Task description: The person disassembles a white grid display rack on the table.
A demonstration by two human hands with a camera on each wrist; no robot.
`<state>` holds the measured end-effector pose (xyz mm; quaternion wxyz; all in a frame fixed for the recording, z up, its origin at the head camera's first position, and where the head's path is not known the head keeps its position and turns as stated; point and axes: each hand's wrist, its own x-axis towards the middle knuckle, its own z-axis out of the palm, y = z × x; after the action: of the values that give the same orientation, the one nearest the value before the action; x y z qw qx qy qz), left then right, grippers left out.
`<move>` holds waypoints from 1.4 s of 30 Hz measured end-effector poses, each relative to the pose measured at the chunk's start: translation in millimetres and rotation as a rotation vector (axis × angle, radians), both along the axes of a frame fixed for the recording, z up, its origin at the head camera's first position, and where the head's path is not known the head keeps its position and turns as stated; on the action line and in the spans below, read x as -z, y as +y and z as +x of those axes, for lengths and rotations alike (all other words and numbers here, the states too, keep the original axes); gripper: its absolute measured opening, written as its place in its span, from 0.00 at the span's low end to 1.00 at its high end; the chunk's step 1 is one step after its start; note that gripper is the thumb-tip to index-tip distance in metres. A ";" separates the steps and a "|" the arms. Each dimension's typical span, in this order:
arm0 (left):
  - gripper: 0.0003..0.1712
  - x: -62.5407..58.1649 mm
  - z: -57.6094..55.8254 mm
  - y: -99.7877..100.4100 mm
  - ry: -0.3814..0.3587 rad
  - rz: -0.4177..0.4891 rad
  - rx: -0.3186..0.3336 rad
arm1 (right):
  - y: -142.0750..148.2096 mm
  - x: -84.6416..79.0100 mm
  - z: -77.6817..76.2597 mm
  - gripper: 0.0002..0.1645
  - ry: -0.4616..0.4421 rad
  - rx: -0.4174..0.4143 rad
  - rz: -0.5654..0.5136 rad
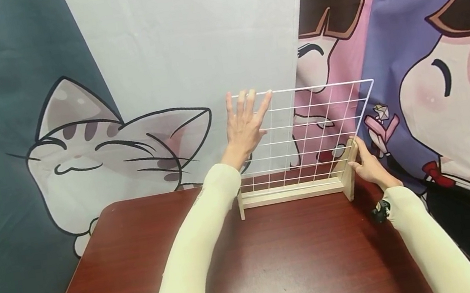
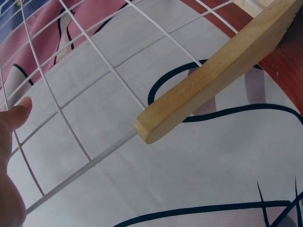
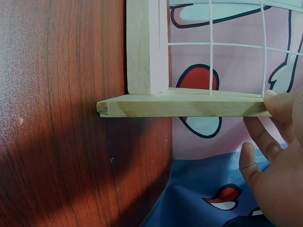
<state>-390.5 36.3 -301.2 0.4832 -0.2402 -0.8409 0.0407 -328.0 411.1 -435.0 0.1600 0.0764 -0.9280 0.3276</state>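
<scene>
A white wire grid panel (image 1: pixel 321 86) stands upright in a pale wooden stand (image 1: pixel 292 193) towards the back of the table. My left hand (image 1: pixel 243 127) lies against the panel's upper left part, its fingers straight and spread up to the top wire. At the panel's right end my right hand (image 1: pixel 370 166) pinches the upper end of the wooden side piece. The right wrist view shows the thumb on one face of that side piece (image 3: pixel 180 108) and fingers at the other. In the left wrist view, the left wooden side piece (image 2: pixel 213 75) runs beside the grid, apart from my hand.
The reddish-brown table (image 1: pixel 297 258) spreads in front of the stand. Behind it hangs a printed cloth (image 1: pixel 199 30) with a cartoon cat and cartoon figures. A small dark object (image 1: pixel 380 211) sits at my right cuff.
</scene>
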 end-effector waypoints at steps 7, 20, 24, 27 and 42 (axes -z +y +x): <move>0.63 -1.5 -0.6 -3.6 0.033 0.031 -0.011 | 2.8 -0.8 0.5 0.50 0.007 0.011 0.009; 0.63 -16.9 -1.3 -3.5 0.054 0.054 0.028 | 2.1 -2.2 -0.1 0.52 -0.019 0.021 0.017; 0.63 -22.2 -1.6 -3.3 0.059 0.049 0.032 | 2.6 0.1 -1.0 0.52 -0.013 0.022 0.015; 0.63 -27.8 -2.7 -4.0 0.061 0.057 0.040 | 2.5 2.4 -2.0 0.51 -0.001 0.011 0.005; 0.63 -58.9 -1.4 -4.2 0.047 0.055 0.028 | 1.5 3.7 -2.3 0.50 0.030 0.004 0.006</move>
<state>-391.9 32.0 -242.2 0.5098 -0.2376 -0.8267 0.0162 -330.3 412.6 -438.7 0.1745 0.0797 -0.9267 0.3230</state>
